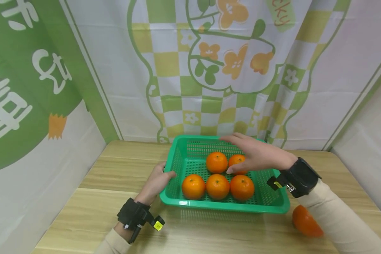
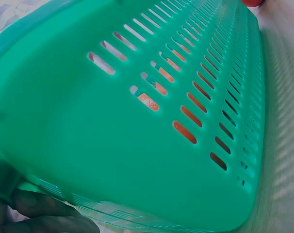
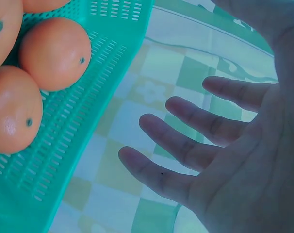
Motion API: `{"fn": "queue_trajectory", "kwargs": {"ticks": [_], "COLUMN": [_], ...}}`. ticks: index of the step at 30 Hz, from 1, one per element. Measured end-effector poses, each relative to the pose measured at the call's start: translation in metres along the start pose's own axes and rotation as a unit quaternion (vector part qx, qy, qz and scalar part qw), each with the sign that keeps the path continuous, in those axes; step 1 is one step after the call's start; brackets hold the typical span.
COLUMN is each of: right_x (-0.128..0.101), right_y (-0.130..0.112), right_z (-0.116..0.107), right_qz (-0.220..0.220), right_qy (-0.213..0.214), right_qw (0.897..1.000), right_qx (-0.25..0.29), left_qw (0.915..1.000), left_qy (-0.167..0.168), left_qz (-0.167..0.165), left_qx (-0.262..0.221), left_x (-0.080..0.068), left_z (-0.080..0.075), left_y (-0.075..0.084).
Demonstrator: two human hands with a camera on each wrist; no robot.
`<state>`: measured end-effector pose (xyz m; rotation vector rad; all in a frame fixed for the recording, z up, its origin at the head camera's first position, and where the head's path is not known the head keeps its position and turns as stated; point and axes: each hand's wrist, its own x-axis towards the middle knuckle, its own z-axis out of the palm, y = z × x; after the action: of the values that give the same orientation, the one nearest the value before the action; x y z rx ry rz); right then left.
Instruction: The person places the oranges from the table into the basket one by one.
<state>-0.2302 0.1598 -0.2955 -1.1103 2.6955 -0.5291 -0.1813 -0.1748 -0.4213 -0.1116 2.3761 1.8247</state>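
A left hand (image 1: 156, 182) grips the near-left corner of a green plastic basket (image 1: 274, 204), thumb hooked over the rim and fingers tucked beneath its slotted side wall, as the left wrist view shows at close range. The basket sits on a pale wooden table (image 1: 92, 204), near the table's back edge. Above the basket's back right part, a right hand (image 1: 257, 153) hovers with fingers straight and spread, holding nothing; its thumb tip lies on or just over the back-right orange (image 1: 235, 160), though contact cannot be confirmed. Inside the basket are five oranges: that one and a second orange (image 1: 216, 162) just beside it in the back row, and three oranges (image 1: 217, 186) in a line along the basket's front wall. Outside the basket, just off its near-right corner, a sixth orange (image 1: 306, 222) rests on the table, partly hidden by the right sleeve. Behind the basket hangs a green-and-yellow checked cloth backdrop (image 1: 209, 70) printed with flowers.
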Motion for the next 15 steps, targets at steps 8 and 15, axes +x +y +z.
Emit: {"fn": "queue_trajectory", "kwargs": {"ticks": [8,15], "right_x": [-0.018,-0.035], "right_y": [0.007,0.012], "right_z": [-0.008,-0.01], "right_qz": [0.004,0.001], "right_qy": [0.022,0.037], "right_qw": [1.0,0.999], "right_qx": [-0.021,-0.033], "left_qw": [0.9999,1.0], "left_qy": [-0.006,-0.006], "left_qz": [0.008,0.003], "left_qx": [0.005,0.005], "left_x": [-0.003,-0.003], "left_z": [0.0,0.0], "left_y": [0.003,0.002]}}
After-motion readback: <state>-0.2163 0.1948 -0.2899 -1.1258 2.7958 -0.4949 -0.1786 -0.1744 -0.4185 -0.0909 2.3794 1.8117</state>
